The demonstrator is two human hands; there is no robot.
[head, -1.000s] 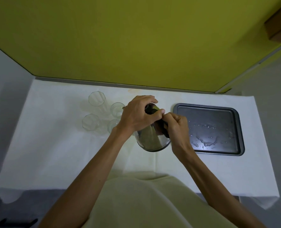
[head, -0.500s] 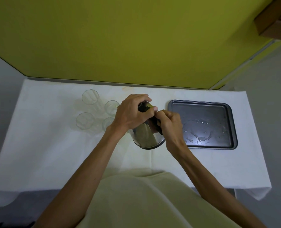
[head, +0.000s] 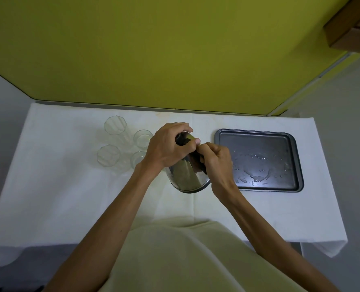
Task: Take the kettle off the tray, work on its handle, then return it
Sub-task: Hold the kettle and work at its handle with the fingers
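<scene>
Left of centre, glasses: four clear tumblers (head: 120, 144) stand in a close group on the white worktop (head: 54, 197), just left of the hands.
Centre, left hand: the left hand (head: 166, 147) lies over the top of the kettle, its fingers (head: 180, 127) curled closed round the lid end and the thumb pressed toward the other hand.
Centre, kettle: the steel kettle (head: 186, 178) sits off the tray, on the worktop between glasses and tray, leaning with its base toward the lower frame.
Centre right, handle: the black handle (head: 199, 165) runs down the kettle's right side, mostly hidden.
Centre right, right hand: the right hand (head: 218, 162) has its fingers (head: 208, 147) closed on the handle, touching the left thumb.
Right, tray: the dark tray (head: 291, 142) lies just beside the kettle, with water drops (head: 257, 173) on its floor.
</scene>
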